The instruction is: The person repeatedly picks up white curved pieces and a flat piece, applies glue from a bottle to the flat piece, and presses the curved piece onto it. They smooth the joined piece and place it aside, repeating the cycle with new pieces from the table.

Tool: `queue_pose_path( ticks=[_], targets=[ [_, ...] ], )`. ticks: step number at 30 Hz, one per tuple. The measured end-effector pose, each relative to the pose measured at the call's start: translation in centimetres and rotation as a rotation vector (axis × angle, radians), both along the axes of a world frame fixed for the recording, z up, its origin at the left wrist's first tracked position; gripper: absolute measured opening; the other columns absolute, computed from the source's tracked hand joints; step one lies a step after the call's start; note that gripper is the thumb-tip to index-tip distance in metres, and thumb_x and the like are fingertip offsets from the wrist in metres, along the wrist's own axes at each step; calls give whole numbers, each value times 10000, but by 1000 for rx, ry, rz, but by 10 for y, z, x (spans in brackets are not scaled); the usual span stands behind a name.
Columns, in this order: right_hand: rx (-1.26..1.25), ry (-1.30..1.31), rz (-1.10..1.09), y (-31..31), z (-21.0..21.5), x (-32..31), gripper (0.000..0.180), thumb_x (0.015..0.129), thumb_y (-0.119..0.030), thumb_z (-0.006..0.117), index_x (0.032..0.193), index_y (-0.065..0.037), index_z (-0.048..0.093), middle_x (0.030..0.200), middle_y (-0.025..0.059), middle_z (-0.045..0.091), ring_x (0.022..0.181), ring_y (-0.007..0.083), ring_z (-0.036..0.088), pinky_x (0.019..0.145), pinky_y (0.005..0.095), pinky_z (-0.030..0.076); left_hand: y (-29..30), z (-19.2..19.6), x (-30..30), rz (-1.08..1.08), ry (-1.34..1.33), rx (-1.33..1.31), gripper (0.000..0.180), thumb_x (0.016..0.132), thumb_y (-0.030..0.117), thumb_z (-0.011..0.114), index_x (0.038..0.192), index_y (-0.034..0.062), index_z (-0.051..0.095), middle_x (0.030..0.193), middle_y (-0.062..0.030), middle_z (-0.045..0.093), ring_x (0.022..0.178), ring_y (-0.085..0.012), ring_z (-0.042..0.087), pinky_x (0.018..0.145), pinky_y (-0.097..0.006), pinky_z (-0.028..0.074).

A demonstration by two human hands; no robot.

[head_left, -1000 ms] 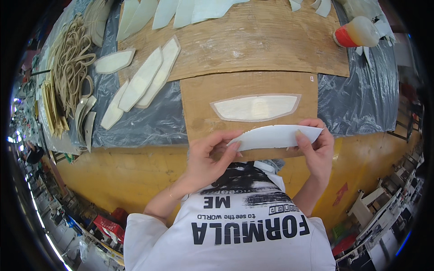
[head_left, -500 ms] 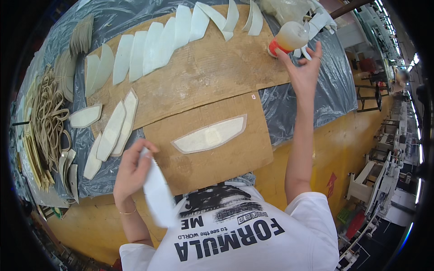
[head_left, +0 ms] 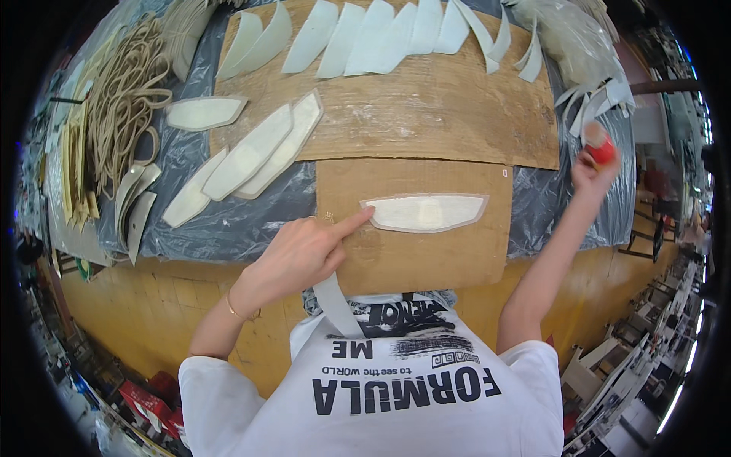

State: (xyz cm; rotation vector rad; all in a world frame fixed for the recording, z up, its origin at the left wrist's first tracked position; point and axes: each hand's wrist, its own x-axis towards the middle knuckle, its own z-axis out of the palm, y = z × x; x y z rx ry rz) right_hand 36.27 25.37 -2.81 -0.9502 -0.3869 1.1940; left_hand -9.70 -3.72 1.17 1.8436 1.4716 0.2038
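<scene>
My left hand stretches its index finger onto the left end of a cream, boat-shaped fabric piece with a beige border. Its other fingers are curled round a white strip, which hangs down in front of my shirt. The fabric piece lies flat on a small cardboard sheet. Off to the right, my right hand is closed round a bottle with a red part. The bottle is held above the plastic-covered table, and its upper end is blurred.
White curved pieces line the far edge of a larger cardboard sheet. Similar bordered fabric pieces overlap at the left. Beyond them lies a heap of beige bands. A clear plastic bag sits far right.
My right hand has taken hold of the bottle and tilted it. My left hand has moved right with the white strip, its index finger now on the fabric piece. The whole view has shifted.
</scene>
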Motion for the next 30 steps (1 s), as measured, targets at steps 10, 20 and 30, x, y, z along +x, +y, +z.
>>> queue_pose_path(
  ticks=[10,20,30],
  targets=[
    [222,-891,414,-195,37,-172,730,679,-166,880,1283,-17,499,1187,107,612,1048,218,642,896,372,555,-11,-10,-1,16,-62,117,623,816,41,574,1427,75,454,721,-190,580,674,-387,574,659,-466,456],
    [662,-1249,729,-212,19,-258,820,585,-256,922,1244,8,513,1091,176,651,940,321,687,779,378,558,-11,-14,0,-8,-3,161,595,812,84,625,1384,18,474,677,-187,614,672,-386,617,628,-471,496],
    [408,-1467,629,-204,35,-187,435,693,-95,848,1071,1,656,942,94,713,831,198,697,789,317,538,-8,-4,5,1,70,40,579,829,80,603,1397,50,489,691,-177,607,673,-366,608,641,-462,489]
  ],
)
